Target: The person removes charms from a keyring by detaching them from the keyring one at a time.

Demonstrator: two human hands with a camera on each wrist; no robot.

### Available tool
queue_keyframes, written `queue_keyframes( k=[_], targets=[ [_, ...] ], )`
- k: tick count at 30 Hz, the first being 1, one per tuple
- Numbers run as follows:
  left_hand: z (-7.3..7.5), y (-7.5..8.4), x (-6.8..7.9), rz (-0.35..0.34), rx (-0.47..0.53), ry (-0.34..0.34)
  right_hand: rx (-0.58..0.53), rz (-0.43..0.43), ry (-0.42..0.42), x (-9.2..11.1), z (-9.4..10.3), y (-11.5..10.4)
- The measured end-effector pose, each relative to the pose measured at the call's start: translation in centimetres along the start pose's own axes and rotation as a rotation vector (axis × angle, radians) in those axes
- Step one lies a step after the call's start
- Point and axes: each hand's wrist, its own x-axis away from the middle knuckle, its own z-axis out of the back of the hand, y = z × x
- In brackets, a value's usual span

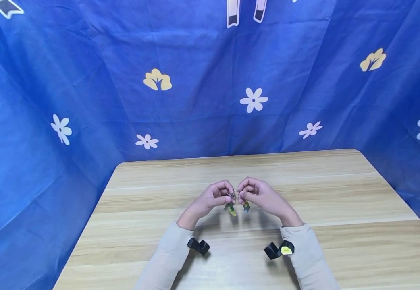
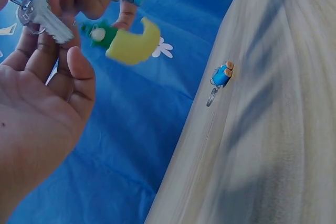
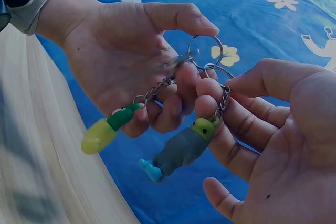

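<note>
Both hands meet above the table, with the fingertips close together. My left hand (image 1: 208, 198) holds a metal split ring (image 3: 222, 51) between thumb and fingers. A silver key (image 2: 46, 15) is on that ring, along with a short chain ending in a green and yellow figure (image 3: 107, 129). My right hand (image 1: 264, 196) pinches a second ring (image 3: 224, 70), which overlaps the first one in the right wrist view. From it a chain carries a grey figure (image 3: 181, 153) with a yellow-green head and light blue feet. Both figures hang below the fingers.
A small blue keychain figure (image 2: 222, 75) with orange ends and its own ring lies on the wooden table (image 1: 123, 241). Blue patterned cloth (image 1: 195, 104) stands behind and along both sides of the table. Black wrist devices (image 1: 198, 245) sit over the pale sleeves.
</note>
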Motion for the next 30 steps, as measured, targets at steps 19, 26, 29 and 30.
queue_keyframes(
  k=[19, 26, 29, 30],
  targets=[
    [-0.23, 0.17, 0.03, 0.038, 0.025, 0.000, -0.006, -0.009, 0.012, 0.11, 0.07, 0.02],
    [-0.14, 0.04, -0.02, 0.031, 0.005, -0.042, -0.052, -0.004, 0.021, 0.00, 0.32, 0.56],
    [-0.11, -0.03, -0.01, 0.028, 0.014, -0.051, -0.045, -0.007, 0.030, 0.00, 0.39, 0.62],
    [-0.12, -0.03, 0.01, 0.028, 0.017, -0.051, -0.043, -0.012, 0.034, 0.01, 0.40, 0.59]
  ],
)
